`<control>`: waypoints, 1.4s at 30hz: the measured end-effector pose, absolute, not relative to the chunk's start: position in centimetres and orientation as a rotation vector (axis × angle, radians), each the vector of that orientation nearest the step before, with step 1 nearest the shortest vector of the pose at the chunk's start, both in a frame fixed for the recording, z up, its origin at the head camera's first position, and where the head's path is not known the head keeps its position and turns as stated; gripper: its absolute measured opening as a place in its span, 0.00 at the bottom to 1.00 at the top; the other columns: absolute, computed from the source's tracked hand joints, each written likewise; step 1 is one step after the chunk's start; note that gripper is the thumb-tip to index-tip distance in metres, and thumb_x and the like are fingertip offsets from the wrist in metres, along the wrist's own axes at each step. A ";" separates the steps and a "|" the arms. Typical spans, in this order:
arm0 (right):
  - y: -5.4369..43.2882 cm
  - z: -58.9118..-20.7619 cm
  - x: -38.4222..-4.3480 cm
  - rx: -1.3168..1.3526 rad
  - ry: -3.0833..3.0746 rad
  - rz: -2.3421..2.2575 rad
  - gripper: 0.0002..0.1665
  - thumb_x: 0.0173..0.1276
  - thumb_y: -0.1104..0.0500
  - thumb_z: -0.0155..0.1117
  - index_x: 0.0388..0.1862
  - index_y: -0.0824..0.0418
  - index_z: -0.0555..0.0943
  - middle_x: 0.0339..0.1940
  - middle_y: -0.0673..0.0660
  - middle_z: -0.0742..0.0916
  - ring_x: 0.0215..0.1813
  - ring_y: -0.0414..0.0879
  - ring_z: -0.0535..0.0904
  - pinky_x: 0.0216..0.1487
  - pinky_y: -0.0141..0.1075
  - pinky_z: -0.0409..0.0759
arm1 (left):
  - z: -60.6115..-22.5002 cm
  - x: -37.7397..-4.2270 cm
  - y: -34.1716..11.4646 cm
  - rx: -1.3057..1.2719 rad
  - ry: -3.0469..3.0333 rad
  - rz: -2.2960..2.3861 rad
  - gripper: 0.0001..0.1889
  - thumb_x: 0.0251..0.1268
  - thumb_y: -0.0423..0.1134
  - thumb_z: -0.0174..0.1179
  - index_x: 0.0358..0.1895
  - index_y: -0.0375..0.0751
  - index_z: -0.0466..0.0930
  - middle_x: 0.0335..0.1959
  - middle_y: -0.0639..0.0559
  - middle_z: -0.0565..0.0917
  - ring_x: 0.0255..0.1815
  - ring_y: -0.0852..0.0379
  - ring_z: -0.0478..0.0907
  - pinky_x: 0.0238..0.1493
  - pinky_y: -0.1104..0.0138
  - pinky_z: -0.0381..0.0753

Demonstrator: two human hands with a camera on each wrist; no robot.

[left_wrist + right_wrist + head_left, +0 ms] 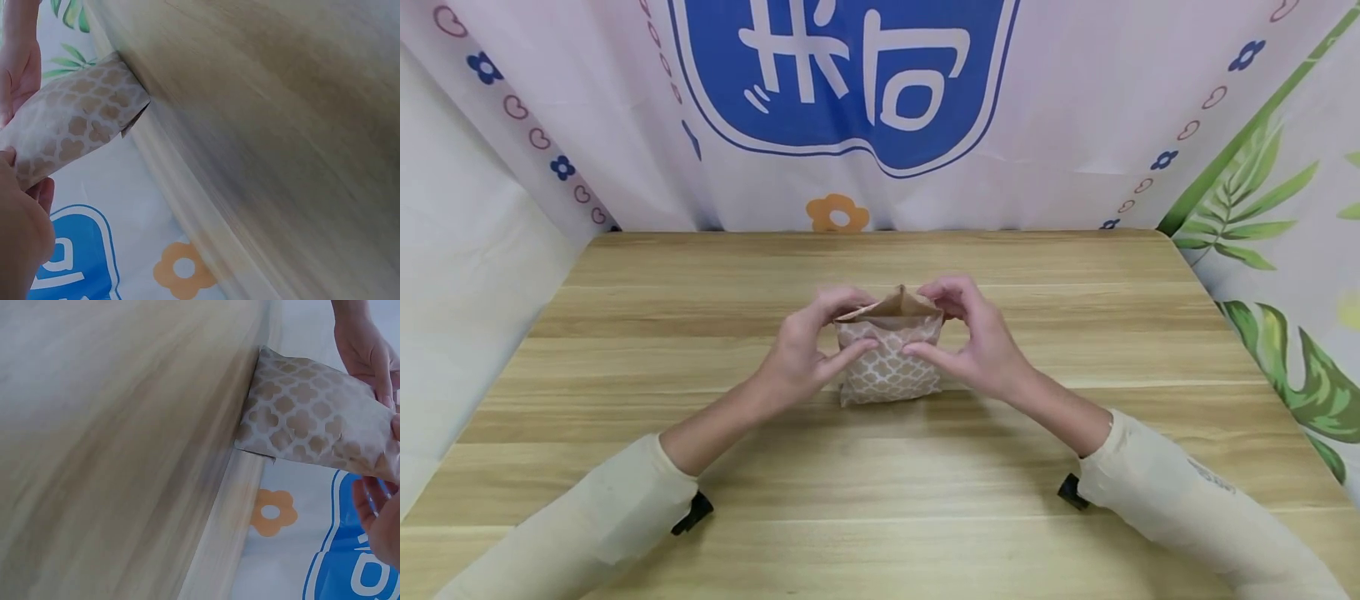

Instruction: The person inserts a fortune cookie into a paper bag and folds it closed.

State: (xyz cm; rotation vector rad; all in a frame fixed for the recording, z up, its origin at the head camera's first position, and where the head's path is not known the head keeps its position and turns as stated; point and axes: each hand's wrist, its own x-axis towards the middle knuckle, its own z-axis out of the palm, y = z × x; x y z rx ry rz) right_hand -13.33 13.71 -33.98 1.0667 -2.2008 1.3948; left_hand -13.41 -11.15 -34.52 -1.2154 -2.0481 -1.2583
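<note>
In the head view, a small brown paper bag with a white lattice print (891, 371) stands upright around the middle of the pale wood-grain surface (850, 500), its folded mouth gaping at the top; the left hand (808, 337) has the left side of the rim, thumb on the patterned front and fingers round behind; the right hand (973, 337) has pretty much the mirror-image grip on the right side; both arms are in cream sleeves (572, 517), with a black piece (1072, 492) poking out below each cuff; behind it all hangs a white cloth with a big blue emblem (850, 75) and an orange flower (838, 214). Left wrist view is tilted, but you can see the bag's bottom end meeting the surface, both hands at the other end; right wrist view shows much the same from the other side, lattice facing the camera, though the fingertips get cut off or hidden there.
</note>
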 end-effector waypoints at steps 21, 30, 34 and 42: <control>15.0 -33.2 -13.4 1.415 -2.163 1.040 0.20 0.59 0.64 0.80 0.50 0.65 0.88 0.60 0.67 0.83 0.57 0.59 0.83 0.54 0.46 0.86 | -32.7 -12.5 -11.5 -1.327 -2.195 -0.964 0.14 0.58 0.30 0.75 0.48 0.38 0.87 0.61 0.37 0.81 0.35 0.55 0.84 0.31 0.70 0.84; 15.1 -32.8 -13.0 1.453 -2.248 0.987 0.17 0.59 0.63 0.80 0.47 0.61 0.89 0.62 0.65 0.81 0.59 0.56 0.82 0.55 0.48 0.86 | -31.7 -12.2 -11.4 -1.348 -2.258 -0.717 0.06 0.61 0.37 0.75 0.38 0.42 0.89 0.59 0.39 0.81 0.48 0.44 0.84 0.44 0.56 0.87; 15.1 -32.5 -12.8 1.450 -2.291 0.941 0.15 0.60 0.61 0.80 0.46 0.61 0.89 0.63 0.65 0.81 0.59 0.56 0.82 0.53 0.46 0.87 | -31.0 -12.1 -11.3 -1.360 -2.304 -0.610 0.05 0.63 0.40 0.74 0.38 0.45 0.89 0.58 0.41 0.81 0.49 0.45 0.84 0.49 0.52 0.87; 15.2 -32.2 -12.6 1.457 -2.300 0.875 0.14 0.61 0.60 0.79 0.46 0.61 0.88 0.62 0.65 0.81 0.56 0.55 0.83 0.53 0.42 0.87 | -30.3 -11.8 -11.5 -1.324 -2.272 -0.556 0.16 0.59 0.40 0.77 0.47 0.39 0.86 0.54 0.43 0.86 0.53 0.44 0.85 0.57 0.50 0.85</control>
